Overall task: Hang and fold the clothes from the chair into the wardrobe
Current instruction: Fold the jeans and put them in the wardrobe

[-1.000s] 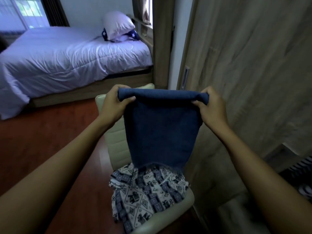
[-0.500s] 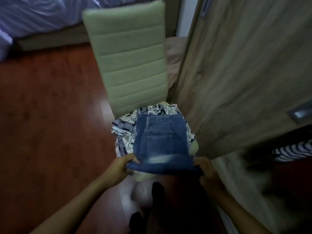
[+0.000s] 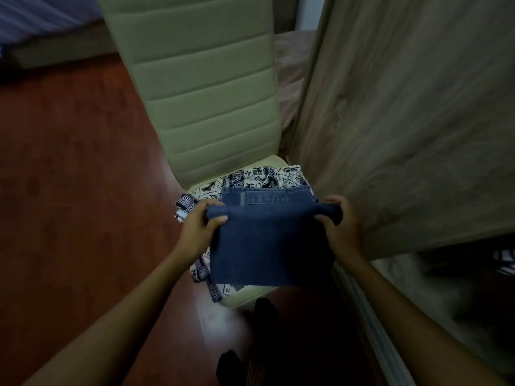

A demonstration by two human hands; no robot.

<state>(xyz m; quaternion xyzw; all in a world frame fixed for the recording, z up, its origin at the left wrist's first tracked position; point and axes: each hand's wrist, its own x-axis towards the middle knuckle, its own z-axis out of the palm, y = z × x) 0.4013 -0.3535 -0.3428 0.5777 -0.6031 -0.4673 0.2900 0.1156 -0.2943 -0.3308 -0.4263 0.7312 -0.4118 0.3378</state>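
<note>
1. Two dark-socked feet (image 3: 265, 312) stand on the red-brown wooden floor (image 3: 69, 162).
2. The left grip (image 3: 199, 227) and the right grip (image 3: 341, 227), two in all, each curl tightly round one end of the doubled-over edge of the single denim garment (image 3: 267, 246).
3. That garment is dark blue and folded onto itself. Its stitched waistband shows beyond the fold, over the chair seat.
4. One black-and-white patterned garment (image 3: 262, 175) lies beneath it on the seat.
5. One pale green padded chair (image 3: 200, 79) stands just beside one wooden wardrobe door (image 3: 404, 121).
</note>
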